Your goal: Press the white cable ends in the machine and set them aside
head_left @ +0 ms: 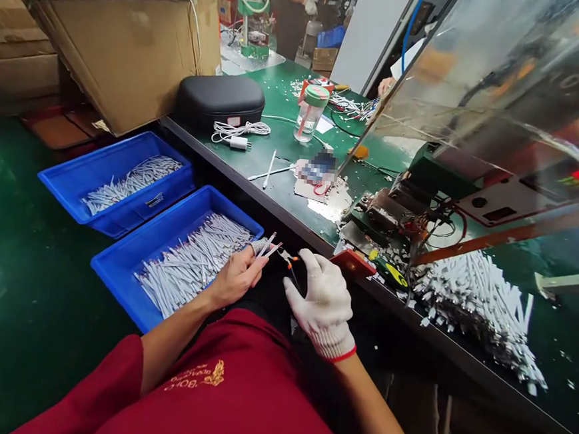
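Observation:
My left hand (235, 276) is closed on a couple of short white cables (267, 245), their ends pointing up past the fingertips. One of its fingertips has a pale wrapping. My right hand (323, 303), in a white knitted glove with a red cuff, grips small cutting pliers (286, 255) with orange on the handles. The jaws of the pliers are close to the cable ends; whether they touch I cannot tell. Below my left hand, the nearer blue bin (114, 282) contains a heap of short white cables (190, 263).
Another blue bin (65, 191) with cables stands behind. On the green bench are a black case (221, 98), a coiled cable (240, 130), a bottle (310, 118) and a large cable pile (473, 305). A machine (390, 211) behind a clear panel stands right. A person (292, 16) works at the back.

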Action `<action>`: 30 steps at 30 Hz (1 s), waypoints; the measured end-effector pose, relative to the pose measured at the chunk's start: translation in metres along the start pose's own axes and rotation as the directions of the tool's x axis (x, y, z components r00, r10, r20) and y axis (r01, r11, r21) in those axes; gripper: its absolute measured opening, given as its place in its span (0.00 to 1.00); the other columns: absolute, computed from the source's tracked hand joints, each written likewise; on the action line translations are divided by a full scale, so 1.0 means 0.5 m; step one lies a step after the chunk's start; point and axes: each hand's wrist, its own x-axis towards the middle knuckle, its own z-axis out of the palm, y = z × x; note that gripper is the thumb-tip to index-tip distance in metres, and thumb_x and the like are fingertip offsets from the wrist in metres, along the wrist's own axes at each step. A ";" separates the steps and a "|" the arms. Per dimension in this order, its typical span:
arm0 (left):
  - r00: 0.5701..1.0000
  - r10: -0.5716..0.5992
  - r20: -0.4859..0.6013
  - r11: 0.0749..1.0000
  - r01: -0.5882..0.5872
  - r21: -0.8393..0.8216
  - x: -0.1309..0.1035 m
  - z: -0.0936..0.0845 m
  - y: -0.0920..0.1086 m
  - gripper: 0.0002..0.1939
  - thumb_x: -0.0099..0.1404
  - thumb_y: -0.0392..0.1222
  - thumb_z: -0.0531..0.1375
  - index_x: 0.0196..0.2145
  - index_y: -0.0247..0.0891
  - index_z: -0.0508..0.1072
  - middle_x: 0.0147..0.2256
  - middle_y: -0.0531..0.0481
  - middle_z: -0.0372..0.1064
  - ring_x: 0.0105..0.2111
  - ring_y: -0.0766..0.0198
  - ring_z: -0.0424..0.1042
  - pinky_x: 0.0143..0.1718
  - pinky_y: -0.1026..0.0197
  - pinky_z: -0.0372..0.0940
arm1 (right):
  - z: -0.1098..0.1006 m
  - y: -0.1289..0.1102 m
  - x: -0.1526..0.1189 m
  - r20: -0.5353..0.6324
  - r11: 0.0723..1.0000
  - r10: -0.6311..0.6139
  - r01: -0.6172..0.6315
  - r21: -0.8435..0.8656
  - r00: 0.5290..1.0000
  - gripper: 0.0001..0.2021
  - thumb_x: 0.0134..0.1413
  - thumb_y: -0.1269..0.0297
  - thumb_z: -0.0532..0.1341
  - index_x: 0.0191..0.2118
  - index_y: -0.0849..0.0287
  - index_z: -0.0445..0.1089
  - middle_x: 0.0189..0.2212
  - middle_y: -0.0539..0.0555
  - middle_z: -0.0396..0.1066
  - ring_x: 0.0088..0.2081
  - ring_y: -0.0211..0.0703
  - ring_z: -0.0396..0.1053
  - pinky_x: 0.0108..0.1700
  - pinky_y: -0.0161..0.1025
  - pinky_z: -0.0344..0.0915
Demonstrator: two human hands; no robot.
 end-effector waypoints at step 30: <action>0.963 -0.115 0.242 0.967 0.165 -0.194 -0.021 -0.008 -0.017 0.26 0.67 0.55 0.55 0.54 0.33 0.66 0.16 0.61 0.52 0.15 0.74 0.49 0.18 0.68 0.43 | 0.026 0.031 -0.038 0.161 0.952 0.063 -0.108 0.287 0.985 0.18 0.59 0.53 0.57 0.52 0.53 0.66 0.40 0.53 0.72 0.36 0.43 0.71 0.38 0.38 0.65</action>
